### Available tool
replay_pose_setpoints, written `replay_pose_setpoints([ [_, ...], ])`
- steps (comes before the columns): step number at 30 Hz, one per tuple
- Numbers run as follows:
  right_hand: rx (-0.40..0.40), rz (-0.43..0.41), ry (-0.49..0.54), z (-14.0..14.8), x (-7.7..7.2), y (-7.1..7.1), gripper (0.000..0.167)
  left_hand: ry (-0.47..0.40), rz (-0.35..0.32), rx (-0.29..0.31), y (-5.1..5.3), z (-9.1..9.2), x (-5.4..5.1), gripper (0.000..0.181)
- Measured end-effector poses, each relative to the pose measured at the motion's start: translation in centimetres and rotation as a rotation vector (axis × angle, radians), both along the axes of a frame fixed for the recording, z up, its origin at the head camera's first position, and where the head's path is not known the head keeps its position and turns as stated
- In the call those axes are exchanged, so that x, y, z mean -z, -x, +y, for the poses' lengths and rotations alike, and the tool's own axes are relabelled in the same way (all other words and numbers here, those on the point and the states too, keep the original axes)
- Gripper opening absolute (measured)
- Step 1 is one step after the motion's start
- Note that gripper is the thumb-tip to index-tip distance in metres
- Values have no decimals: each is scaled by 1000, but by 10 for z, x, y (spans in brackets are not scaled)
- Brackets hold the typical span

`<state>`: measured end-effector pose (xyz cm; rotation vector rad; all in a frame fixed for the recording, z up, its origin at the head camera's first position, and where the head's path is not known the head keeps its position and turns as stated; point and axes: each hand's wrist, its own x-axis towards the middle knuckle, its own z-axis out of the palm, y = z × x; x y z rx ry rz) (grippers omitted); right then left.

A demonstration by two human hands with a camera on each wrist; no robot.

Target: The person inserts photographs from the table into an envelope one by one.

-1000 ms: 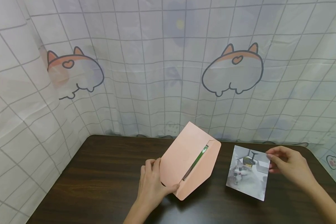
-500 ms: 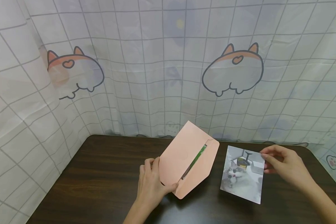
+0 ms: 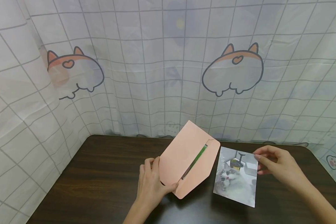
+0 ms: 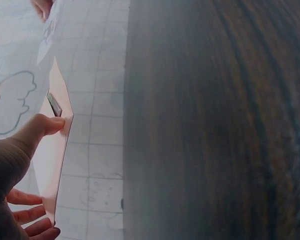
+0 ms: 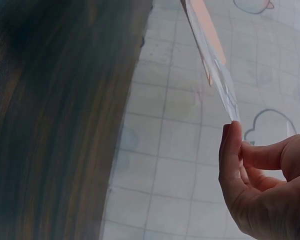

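Note:
A pink envelope (image 3: 179, 155) with its flap (image 3: 203, 177) unfolded is gripped at its lower left edge by my left hand (image 3: 154, 186), thumb on the front. Something green and dark, perhaps another picture (image 3: 194, 161), shows in the envelope's slit. To the right, my right hand (image 3: 277, 163) pinches the upper right edge of a photo card (image 3: 236, 177) between thumb and fingers. A grey and white cat is printed on the card. It is held tilted above the table, close beside the envelope. In the right wrist view the card (image 5: 215, 65) appears almost edge-on.
Both hands are over a dark wood-grain table (image 3: 100, 177). Behind and to the left hangs a white grid-patterned curtain (image 3: 151, 77) with cartoon corgi rears. Dark cord-like pieces (image 3: 166, 137) lie along the table's back edge.
My right hand has carried the cat photo card leftward, closer to the envelope. The left hand and envelope have hardly shifted.

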<state>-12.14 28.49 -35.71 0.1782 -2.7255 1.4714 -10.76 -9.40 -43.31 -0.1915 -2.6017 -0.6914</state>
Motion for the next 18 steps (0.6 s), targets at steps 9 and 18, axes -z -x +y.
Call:
replay_pose_setpoints([
  [9, -18, -72, 44, -10, -2, -1, 21, 4, -2, 44, -1, 0, -2, 96],
  [18, -44, -102, 69, -20, -1, -1, 22, -7, 19, 67, -2, 0, 0, 96],
])
